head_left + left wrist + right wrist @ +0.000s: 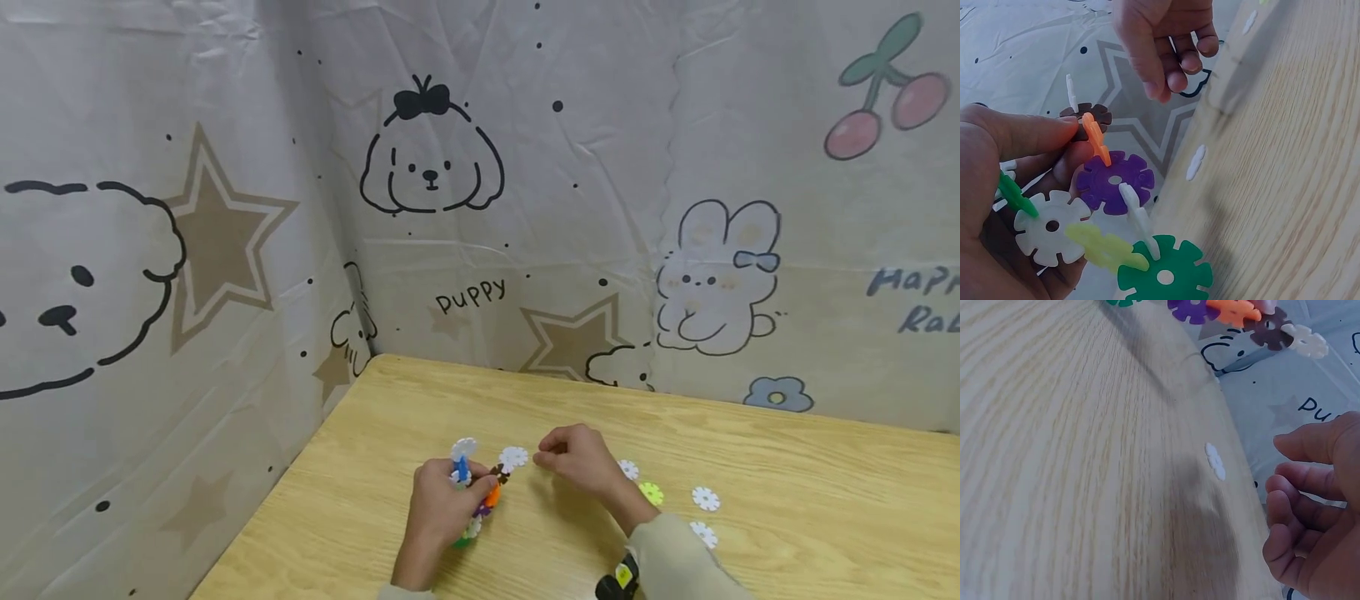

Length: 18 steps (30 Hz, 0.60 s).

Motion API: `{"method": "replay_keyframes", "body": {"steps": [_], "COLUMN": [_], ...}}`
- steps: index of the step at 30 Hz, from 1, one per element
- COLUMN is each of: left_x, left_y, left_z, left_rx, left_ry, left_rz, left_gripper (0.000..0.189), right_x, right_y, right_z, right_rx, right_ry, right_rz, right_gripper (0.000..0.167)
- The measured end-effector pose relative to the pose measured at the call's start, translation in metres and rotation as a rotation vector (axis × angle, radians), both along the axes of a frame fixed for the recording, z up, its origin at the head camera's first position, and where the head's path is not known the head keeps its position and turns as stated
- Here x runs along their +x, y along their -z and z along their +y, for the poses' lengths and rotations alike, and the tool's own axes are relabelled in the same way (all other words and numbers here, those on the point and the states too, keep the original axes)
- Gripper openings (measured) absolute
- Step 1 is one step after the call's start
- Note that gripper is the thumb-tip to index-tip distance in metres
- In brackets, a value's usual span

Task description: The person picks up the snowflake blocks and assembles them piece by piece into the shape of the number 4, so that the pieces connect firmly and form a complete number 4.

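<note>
My left hand (447, 502) holds a chain of notched plastic discs, thumb and fingers pinching it near the brown disc (1102, 117). Linked along it in the left wrist view are an orange disc (1095, 139), a purple disc (1094, 181), a green disc (1188, 272), a pale yellow disc (1100, 245) and white ones. At the far end, a white disc (1307, 341) is joined to the brown one. My right hand (583, 458) hovers just right of that end, fingers loosely curled, nothing between them.
Loose on the wooden table (300, 533) lie a yellow-green disc (651, 493) and several white discs (705, 499), right of my right hand. A black device (618, 582) sits by my right sleeve. Printed cloth (525, 242) hangs behind the table's far and left edges.
</note>
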<state>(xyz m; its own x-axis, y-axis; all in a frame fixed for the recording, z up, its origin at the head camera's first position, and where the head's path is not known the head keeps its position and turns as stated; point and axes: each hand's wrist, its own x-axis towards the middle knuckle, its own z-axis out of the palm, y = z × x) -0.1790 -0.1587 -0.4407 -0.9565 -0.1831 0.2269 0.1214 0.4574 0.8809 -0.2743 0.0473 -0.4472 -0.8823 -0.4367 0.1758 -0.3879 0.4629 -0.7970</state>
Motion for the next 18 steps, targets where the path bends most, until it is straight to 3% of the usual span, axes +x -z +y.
{"method": "replay_keyframes", "body": {"steps": [4,11,18], "left_x": [0.000,0.004,0.003], "left_y": [0.002,0.006,0.004], "left_z": [0.000,-0.005,-0.011], "left_rx": [-0.022,0.021,0.022], "left_ry": [-0.009,-0.009,-0.013], "left_rz": [0.003,-0.062,-0.062], "left_gripper": [0.006,0.008,0.009], "right_x": [-0.004,-0.008,-0.013], "right_y": [0.005,0.014,0.011], "right_z": [-0.001,-0.012,-0.025], "right_rx": [0.030,0.096,0.155], "right_ry": [-0.013,-0.046,-0.053], "right_rz": [0.019,0.028,0.082], "right_gripper": [0.012,0.018,0.022]}}
